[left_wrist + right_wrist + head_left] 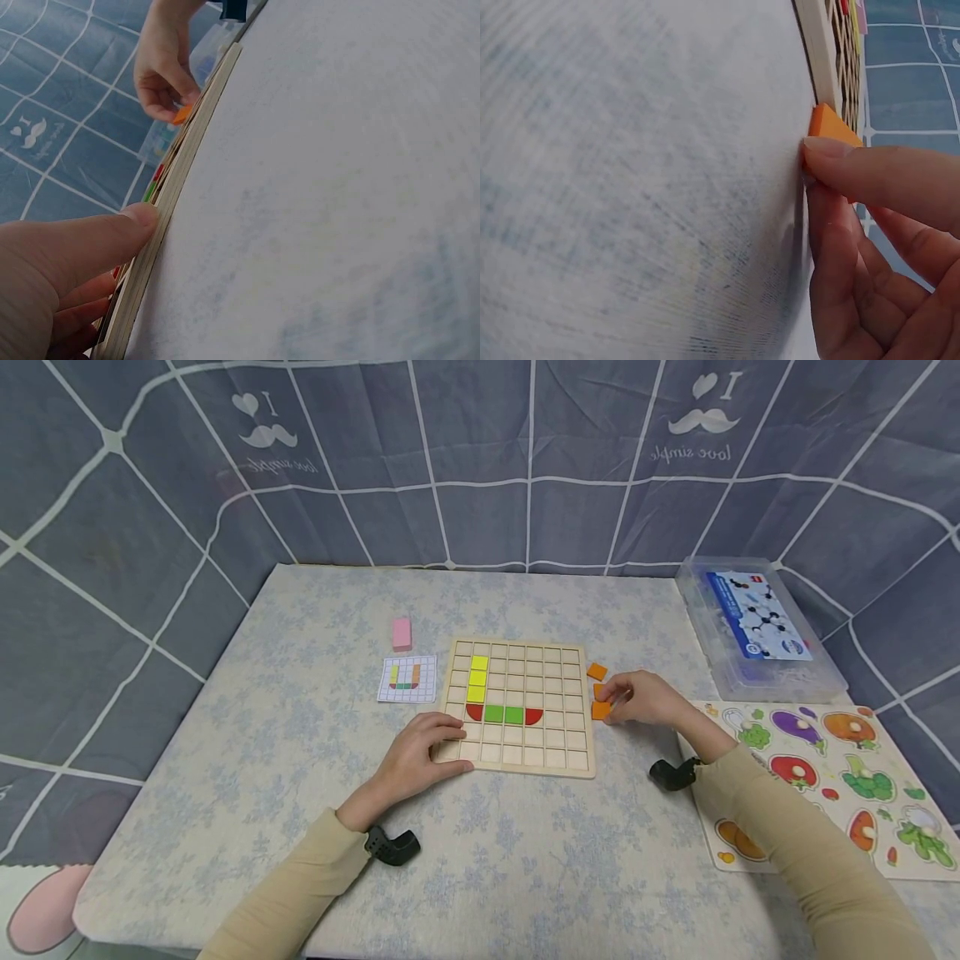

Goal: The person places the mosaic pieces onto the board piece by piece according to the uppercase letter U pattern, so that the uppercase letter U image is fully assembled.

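Observation:
A wooden grid board lies on the table. It bears a column of yellow square tiles, a row of two green square tiles, and a red quarter-round tile at each end of that row. My left hand holds the board's near left corner, thumb against the edge. Just past the board's right side, my right hand pinches an orange square tile between thumb and fingers. Other orange tiles lie close by, one partly hidden by the fingers.
Left of the board lies a pattern card with a coloured U shape, and behind it a pink block. A clear plastic box stands at the back right. Nearer, a vegetable picture board lies partly under the right forearm.

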A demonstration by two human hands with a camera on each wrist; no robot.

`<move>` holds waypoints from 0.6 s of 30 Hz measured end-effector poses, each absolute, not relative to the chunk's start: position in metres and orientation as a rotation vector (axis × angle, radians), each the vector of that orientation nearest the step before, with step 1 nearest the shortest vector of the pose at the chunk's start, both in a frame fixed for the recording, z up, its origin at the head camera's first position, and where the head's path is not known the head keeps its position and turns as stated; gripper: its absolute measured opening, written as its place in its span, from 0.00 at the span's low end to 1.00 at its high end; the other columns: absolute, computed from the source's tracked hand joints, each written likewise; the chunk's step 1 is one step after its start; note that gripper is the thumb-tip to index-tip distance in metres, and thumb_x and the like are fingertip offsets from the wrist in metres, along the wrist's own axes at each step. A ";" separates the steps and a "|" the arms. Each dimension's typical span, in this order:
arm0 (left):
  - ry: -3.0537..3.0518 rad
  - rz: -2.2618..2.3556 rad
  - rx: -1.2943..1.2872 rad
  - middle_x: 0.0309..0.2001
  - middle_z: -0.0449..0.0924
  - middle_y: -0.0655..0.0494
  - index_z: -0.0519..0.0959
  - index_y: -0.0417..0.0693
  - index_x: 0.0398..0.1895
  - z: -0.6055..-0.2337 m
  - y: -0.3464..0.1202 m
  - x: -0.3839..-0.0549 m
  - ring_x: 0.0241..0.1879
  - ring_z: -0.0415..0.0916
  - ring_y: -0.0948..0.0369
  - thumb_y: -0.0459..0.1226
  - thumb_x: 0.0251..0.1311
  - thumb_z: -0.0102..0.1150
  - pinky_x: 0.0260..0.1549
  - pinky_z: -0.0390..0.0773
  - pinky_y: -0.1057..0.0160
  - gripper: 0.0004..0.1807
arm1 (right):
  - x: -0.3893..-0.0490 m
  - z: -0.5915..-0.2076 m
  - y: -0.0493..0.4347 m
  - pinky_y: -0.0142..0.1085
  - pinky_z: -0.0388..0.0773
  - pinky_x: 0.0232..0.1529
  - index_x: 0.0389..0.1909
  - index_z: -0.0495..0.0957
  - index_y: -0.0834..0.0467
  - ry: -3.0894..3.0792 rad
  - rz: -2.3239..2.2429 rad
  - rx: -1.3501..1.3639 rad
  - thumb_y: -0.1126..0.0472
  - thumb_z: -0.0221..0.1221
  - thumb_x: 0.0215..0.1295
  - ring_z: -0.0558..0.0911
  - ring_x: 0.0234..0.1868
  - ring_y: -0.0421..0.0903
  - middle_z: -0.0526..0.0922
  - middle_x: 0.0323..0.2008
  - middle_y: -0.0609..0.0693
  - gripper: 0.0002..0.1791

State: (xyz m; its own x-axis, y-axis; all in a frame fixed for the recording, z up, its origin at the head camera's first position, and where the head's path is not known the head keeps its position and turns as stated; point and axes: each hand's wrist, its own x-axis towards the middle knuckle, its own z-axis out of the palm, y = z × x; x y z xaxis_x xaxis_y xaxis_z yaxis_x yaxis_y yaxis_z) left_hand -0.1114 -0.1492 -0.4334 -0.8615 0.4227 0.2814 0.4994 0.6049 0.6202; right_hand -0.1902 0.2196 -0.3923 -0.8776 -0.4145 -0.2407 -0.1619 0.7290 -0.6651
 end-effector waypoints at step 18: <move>-2.732 -1.098 -0.774 0.50 0.77 0.50 0.82 0.41 0.45 -0.432 -0.149 -0.111 0.55 0.69 0.53 0.45 0.45 0.73 0.55 0.69 0.55 0.25 | -0.203 -0.384 0.219 0.37 0.73 0.34 0.42 0.80 0.65 2.560 -1.006 -0.420 0.64 0.58 0.62 0.76 0.35 0.48 0.81 0.40 0.57 0.10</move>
